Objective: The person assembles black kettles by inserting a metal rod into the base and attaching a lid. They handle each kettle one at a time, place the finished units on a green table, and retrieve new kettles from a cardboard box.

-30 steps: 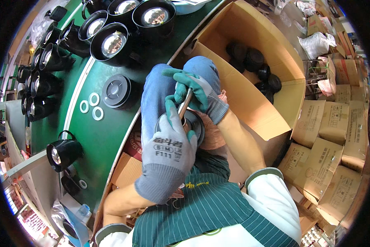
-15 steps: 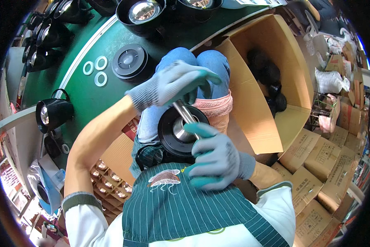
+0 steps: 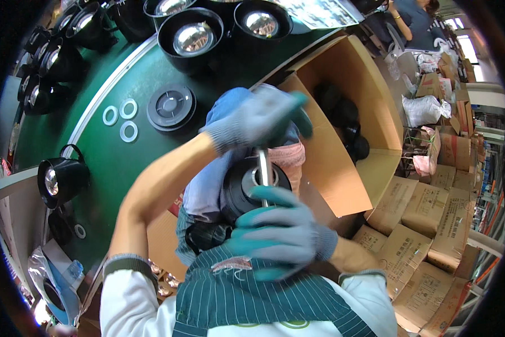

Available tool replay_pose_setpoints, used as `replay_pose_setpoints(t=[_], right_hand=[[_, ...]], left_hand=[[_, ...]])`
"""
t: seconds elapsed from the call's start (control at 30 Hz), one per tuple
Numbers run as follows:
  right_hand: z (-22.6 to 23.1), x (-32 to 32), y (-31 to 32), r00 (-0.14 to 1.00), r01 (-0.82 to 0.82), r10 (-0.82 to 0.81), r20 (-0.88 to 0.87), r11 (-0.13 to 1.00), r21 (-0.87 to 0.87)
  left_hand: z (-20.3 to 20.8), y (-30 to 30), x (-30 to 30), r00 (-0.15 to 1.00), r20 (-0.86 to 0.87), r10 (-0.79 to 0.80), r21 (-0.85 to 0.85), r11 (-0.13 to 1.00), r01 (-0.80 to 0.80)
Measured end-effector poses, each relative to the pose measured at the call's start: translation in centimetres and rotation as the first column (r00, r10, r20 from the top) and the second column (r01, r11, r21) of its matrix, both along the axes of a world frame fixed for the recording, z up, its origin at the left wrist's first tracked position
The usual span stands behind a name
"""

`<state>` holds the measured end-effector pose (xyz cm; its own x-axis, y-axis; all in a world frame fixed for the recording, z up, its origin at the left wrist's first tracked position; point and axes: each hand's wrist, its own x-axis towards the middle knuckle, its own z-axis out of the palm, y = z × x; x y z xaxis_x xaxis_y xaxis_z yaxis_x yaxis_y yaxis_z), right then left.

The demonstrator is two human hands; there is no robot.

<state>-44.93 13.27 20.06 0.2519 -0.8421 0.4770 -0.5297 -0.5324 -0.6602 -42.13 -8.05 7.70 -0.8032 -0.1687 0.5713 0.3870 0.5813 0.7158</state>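
Note:
A round black housing (image 3: pixel 235 192) with a metal ring inside rests on my lap. In front of it stands a bare metal rod (image 3: pixel 265 168). My right hand (image 3: pixel 289 233), in a grey and teal glove, is closed around the near end of this rod, against my striped apron. My left hand (image 3: pixel 258 119), gloved alike, is over the rod's far end, which disappears beneath it. Motion smears the left fingers, so their grip cannot be made out. What the rod's hidden ends look like does not show.
Left of my knees, a green table (image 3: pixel 117 168) bears white rings (image 3: pixel 128 131), a black disc (image 3: pixel 171 106) and several black lamp housings (image 3: pixel 190 39). An open carton (image 3: pixel 331 163) with black parts stands right, near stacked cartons (image 3: pixel 404 253). Another person (image 3: pixel 415 22) is at far right.
The view has shifted. My left hand has swung across at the far end of the rod, and the rod now stands more upright in view. My right hand stays on its near end.

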Motion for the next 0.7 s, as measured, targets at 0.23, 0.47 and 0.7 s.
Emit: replay_pose_setpoints(t=[0.23, 0.47, 0.7], right_hand=[[-6.4, 0.0, 7.3, 0.786, 0.543, -0.618, -0.027, 0.67, 0.506], [-5.5, 1.0, 4.9, 0.813, 0.553, -0.578, -0.071, 0.726, 0.41], [1.6, -0.7, 3.4, 0.745, 0.572, -0.618, 0.251, 0.785, 0.238]], left_hand=[[-0.4, -3.1, 23.2, 0.716, 0.564, 0.412, 0.802, -0.065, -0.594], [-7.9, -3.9, 33.2, 0.016, 0.588, 0.808, -0.038, 0.048, -0.998], [-7.0, -3.7, 33.7, -0.158, 0.435, 0.887, -0.54, 0.116, -0.833]])
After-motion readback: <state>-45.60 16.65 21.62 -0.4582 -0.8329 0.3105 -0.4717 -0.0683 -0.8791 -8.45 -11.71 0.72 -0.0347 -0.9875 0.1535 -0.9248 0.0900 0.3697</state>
